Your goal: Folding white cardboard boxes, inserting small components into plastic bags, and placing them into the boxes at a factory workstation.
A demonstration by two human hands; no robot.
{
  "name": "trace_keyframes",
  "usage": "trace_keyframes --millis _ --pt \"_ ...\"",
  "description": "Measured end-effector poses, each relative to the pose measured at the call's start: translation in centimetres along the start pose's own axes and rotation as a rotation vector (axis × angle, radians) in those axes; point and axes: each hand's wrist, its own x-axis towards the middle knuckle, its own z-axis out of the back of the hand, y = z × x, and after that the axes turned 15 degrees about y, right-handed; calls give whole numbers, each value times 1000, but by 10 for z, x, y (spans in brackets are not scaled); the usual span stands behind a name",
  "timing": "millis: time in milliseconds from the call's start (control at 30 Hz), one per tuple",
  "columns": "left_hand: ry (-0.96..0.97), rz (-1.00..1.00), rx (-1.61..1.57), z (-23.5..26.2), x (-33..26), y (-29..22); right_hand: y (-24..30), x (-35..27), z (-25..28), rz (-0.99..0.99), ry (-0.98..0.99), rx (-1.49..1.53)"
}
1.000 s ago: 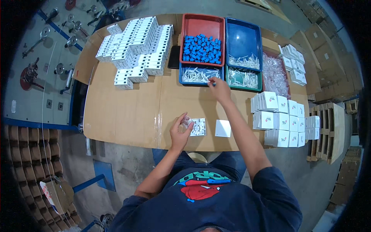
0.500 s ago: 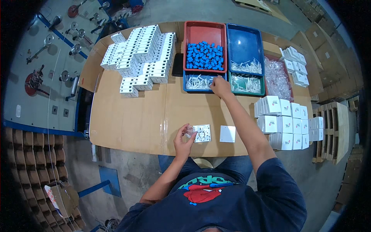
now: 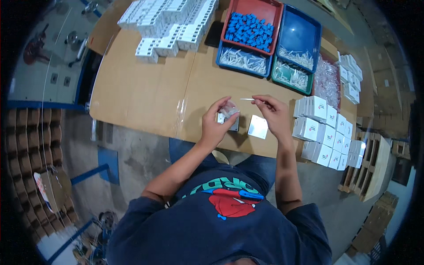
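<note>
My left hand (image 3: 215, 126) is closed around a small crumpled clear plastic piece (image 3: 229, 108), perhaps a little bag. Just beneath it a white square part (image 3: 235, 125) shows, mostly covered by the fingers; whether they grip it too I cannot tell. Between the fingertips of my right hand (image 3: 274, 115) is a thin white stick (image 3: 246, 99), pointing left toward the plastic. Flat on the cardboard near my right wrist lies a white square plate (image 3: 258, 126).
A red tray (image 3: 277, 9) of blue pieces overlaps a blue tray (image 3: 221, 62) of white sticks. Beside them are another blue tray (image 3: 300, 26) and a green tray (image 3: 310, 88). White boxes (image 3: 324, 132) are stacked at right, white units (image 3: 170, 33) at far left.
My right hand has come back from the tray of white sticks with one stick. My left hand has lifted the clear plastic over the white square part. The whole view has tilted.
</note>
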Motion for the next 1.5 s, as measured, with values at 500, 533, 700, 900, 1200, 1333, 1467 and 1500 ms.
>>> trace_keyframes --millis 500,533,700,900,1200,1333,1467,1500 --pt "107 -140 220 -11 -13 -12 34 -31 -19 143 13 -318" --pt "111 -185 297 -10 -12 -15 32 -30 -21 131 10 -310" --pt "128 -204 305 -12 -13 -15 26 -30 -29 35 -30 -192" --pt "131 -168 187 -17 -11 -15 18 -33 -17 141 68 -179" --pt "228 -61 -56 -26 -12 -23 17 -30 11 -54 304 -307" --pt "239 160 -498 -20 -7 -19 8 -28 19 62 197 -194" --pt "431 285 -616 -12 -2 -21 8 -30 25 -4 185 -59" --pt "422 289 -591 -12 -3 -24 9 -30 25 0 173 -58"
